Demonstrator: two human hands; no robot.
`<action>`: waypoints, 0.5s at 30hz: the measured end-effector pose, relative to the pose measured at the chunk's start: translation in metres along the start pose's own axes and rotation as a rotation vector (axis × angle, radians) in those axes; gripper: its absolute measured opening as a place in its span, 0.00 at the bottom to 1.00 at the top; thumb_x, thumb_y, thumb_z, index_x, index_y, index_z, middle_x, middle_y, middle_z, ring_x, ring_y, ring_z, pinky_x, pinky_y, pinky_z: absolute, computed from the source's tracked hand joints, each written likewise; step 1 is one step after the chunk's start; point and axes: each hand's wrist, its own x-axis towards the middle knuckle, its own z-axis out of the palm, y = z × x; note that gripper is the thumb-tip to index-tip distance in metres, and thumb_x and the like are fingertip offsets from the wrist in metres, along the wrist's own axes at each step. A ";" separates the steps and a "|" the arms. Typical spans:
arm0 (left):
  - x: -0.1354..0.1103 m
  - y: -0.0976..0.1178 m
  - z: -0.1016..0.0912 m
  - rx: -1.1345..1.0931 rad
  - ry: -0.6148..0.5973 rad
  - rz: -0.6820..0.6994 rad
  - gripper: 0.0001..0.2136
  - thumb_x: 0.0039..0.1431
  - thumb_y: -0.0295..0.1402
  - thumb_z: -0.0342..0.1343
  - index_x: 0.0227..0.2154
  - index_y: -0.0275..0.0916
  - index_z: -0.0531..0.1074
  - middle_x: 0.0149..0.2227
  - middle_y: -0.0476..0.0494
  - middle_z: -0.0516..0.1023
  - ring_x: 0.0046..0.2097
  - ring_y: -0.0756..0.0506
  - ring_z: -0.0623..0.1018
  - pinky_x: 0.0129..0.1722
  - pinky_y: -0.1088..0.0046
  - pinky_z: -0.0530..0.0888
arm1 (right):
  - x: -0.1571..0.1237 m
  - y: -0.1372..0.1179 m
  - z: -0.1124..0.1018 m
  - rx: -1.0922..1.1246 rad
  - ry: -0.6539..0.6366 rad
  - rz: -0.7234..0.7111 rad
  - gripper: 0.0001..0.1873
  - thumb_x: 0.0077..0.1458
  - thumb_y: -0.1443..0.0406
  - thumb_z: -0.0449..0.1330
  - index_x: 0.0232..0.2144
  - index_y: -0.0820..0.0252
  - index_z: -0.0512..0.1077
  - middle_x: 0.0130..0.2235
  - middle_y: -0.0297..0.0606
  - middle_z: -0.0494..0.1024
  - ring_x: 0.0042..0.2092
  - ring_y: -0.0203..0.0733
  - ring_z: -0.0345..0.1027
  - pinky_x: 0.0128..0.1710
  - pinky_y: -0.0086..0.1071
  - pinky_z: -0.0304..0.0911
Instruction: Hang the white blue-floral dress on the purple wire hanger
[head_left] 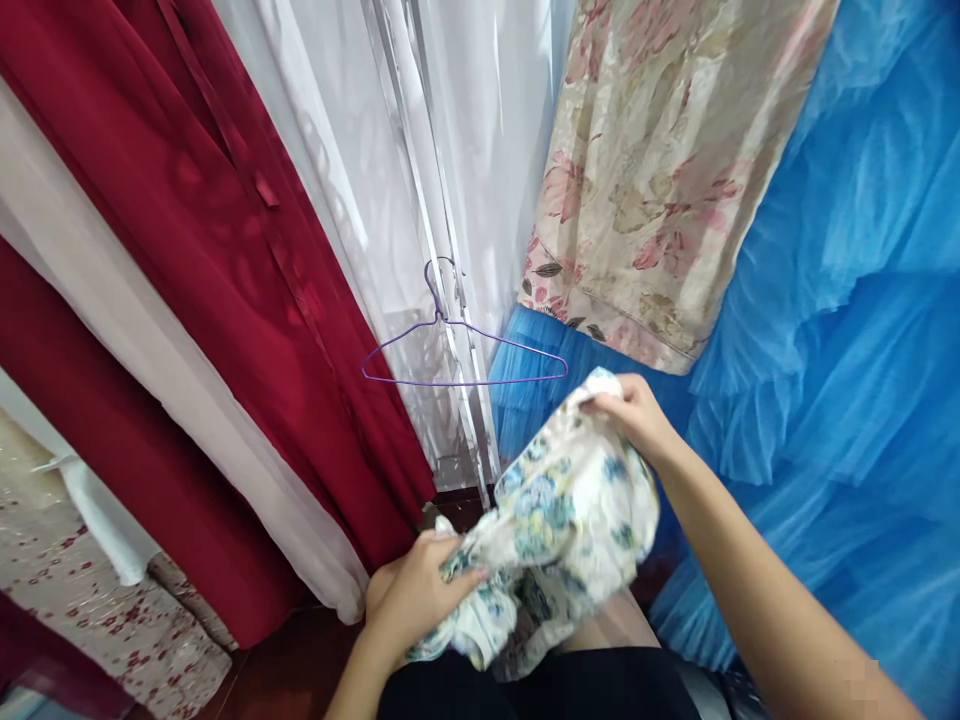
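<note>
A white garment [577,510] printed with blue, green and yellow flowers hangs bunched between my two hands, above my lap. My left hand [424,590] grips its lower left part, with the thumb lying over the cloth. At the garment's top right edge, my right hand [630,410] pinches the fabric between thumb and fingers. The cloth is crumpled and partly blurred, so its exact kind is unclear. Just beyond it, a purple wire hanger [465,382] hangs with nothing on it, in front of white fabric.
Long red drapes [247,300] and a pale panel [187,370] hang to the left. White curtains [487,130] hang behind the hanger. A beige floral cloth [652,190] and blue ruffled tulle [847,330] fill the right. Dark reddish floor [262,670] shows below left.
</note>
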 end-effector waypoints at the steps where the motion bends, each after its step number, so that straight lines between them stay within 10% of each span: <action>1: 0.005 0.004 -0.013 -0.028 0.034 0.071 0.13 0.57 0.46 0.62 0.30 0.40 0.78 0.35 0.43 0.78 0.40 0.41 0.75 0.44 0.68 0.71 | 0.024 0.002 -0.002 -0.014 0.092 -0.012 0.11 0.38 0.62 0.66 0.15 0.61 0.69 0.18 0.29 0.64 0.23 0.32 0.53 0.23 0.27 0.48; 6: 0.030 0.039 -0.049 -0.195 0.191 0.245 0.16 0.63 0.44 0.57 0.25 0.38 0.72 0.28 0.46 0.71 0.36 0.45 0.70 0.38 0.70 0.68 | 0.108 0.009 0.011 0.035 0.075 0.130 0.11 0.45 0.60 0.64 0.19 0.59 0.69 0.20 0.31 0.71 0.23 0.35 0.61 0.24 0.27 0.57; 12: 0.046 0.056 -0.064 -0.715 0.240 0.172 0.16 0.57 0.43 0.64 0.42 0.37 0.76 0.36 0.44 0.78 0.36 0.45 0.76 0.37 0.71 0.73 | 0.152 -0.017 0.056 0.057 -0.367 0.340 0.10 0.55 0.61 0.66 0.28 0.62 0.74 0.27 0.41 0.80 0.26 0.42 0.73 0.26 0.31 0.69; 15: 0.051 0.045 -0.084 -0.666 0.273 0.219 0.15 0.52 0.41 0.68 0.36 0.36 0.76 0.31 0.46 0.76 0.33 0.47 0.74 0.34 0.74 0.72 | 0.160 -0.024 0.067 0.122 -0.622 0.368 0.09 0.56 0.62 0.67 0.31 0.63 0.75 0.26 0.38 0.80 0.26 0.39 0.73 0.28 0.28 0.70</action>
